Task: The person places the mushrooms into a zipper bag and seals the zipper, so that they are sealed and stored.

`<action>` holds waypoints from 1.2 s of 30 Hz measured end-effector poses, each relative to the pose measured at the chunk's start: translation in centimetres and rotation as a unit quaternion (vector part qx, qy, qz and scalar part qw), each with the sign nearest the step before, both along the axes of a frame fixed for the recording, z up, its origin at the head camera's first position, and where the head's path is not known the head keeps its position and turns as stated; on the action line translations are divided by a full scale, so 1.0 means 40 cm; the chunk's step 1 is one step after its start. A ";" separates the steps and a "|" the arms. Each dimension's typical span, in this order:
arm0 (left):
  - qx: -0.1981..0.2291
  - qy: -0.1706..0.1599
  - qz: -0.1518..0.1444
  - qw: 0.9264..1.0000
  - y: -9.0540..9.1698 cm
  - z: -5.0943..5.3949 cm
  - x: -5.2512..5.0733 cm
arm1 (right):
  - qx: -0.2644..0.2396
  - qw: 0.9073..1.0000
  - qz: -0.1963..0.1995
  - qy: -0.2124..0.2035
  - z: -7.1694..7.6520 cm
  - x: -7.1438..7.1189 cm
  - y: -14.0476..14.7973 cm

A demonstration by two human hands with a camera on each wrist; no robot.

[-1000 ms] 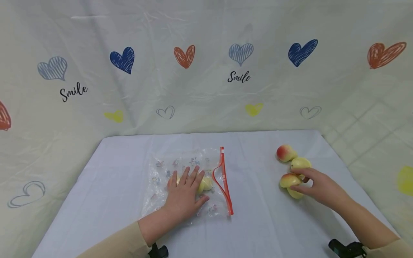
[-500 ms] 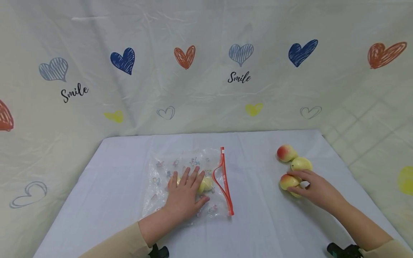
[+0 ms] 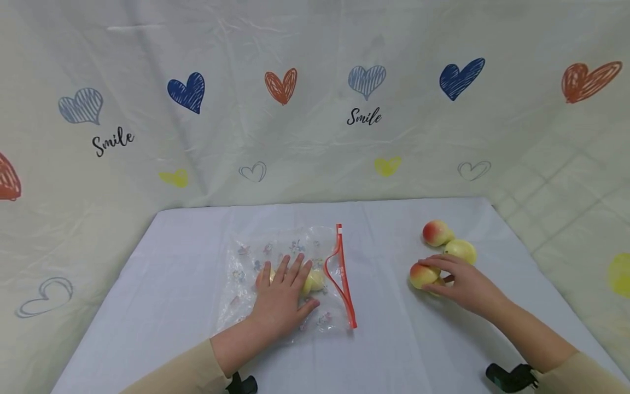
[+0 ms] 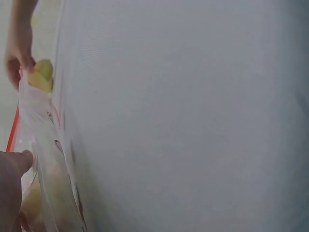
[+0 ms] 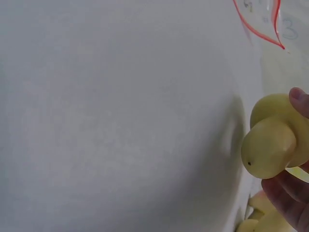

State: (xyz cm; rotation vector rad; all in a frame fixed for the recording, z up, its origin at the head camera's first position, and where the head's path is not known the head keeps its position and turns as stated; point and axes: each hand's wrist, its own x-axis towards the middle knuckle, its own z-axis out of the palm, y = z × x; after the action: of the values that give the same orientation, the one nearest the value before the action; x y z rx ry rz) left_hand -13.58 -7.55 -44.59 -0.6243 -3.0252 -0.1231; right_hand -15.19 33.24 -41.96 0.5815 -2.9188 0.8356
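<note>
A transparent zip bag (image 3: 325, 320) with a red zip edge and small printed figures lies left of the middle of the table. Spread flat on it, my left hand (image 3: 280, 303) rests over several yellow pears (image 3: 315, 280) that show through the plastic. Over on the right, my right hand (image 3: 467, 284) holds two pears together between thumb and fingers. One is a yellow-and-red pear (image 3: 421, 276); the other is mostly hidden by the hand in the head view, but both show in the right wrist view, where the nearer pear (image 5: 268, 150) has a dark dot.
Two more pears lie behind the right hand: a red-blushed pear (image 3: 437, 233) and a yellow pear (image 3: 461, 250). A white cloth covers the table (image 3: 384, 350). Behind it hangs a pale curtain (image 3: 315, 142) printed with hearts.
My right hand has closed its thumb and fingers about the two nearer pears and shifted them left, away from the other two. The left hand and bag stay put.
</note>
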 end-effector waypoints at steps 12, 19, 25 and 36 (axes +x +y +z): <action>0.008 -0.011 0.004 1.000 -0.002 -0.002 -0.002 | 0.016 0.997 0.050 -0.051 0.012 -0.057 -0.170; 0.015 -0.007 0.000 1.000 -0.001 0.001 0.000 | 0.004 0.994 0.083 -0.067 0.004 -0.089 -0.275; 0.013 0.000 -0.001 1.000 0.003 -0.005 -0.002 | -0.006 0.992 0.104 -0.067 -0.011 -0.101 -0.333; 0.003 0.005 0.002 1.000 0.001 -0.007 -0.003 | -0.020 0.989 0.124 -0.078 -0.025 -0.110 -0.374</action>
State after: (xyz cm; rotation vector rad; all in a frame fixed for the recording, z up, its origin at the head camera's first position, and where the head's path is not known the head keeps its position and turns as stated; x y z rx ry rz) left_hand -13.72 -7.52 -44.88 -0.6160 -3.0161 -0.1290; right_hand -19.60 18.28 -42.94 0.9300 -3.0006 1.0046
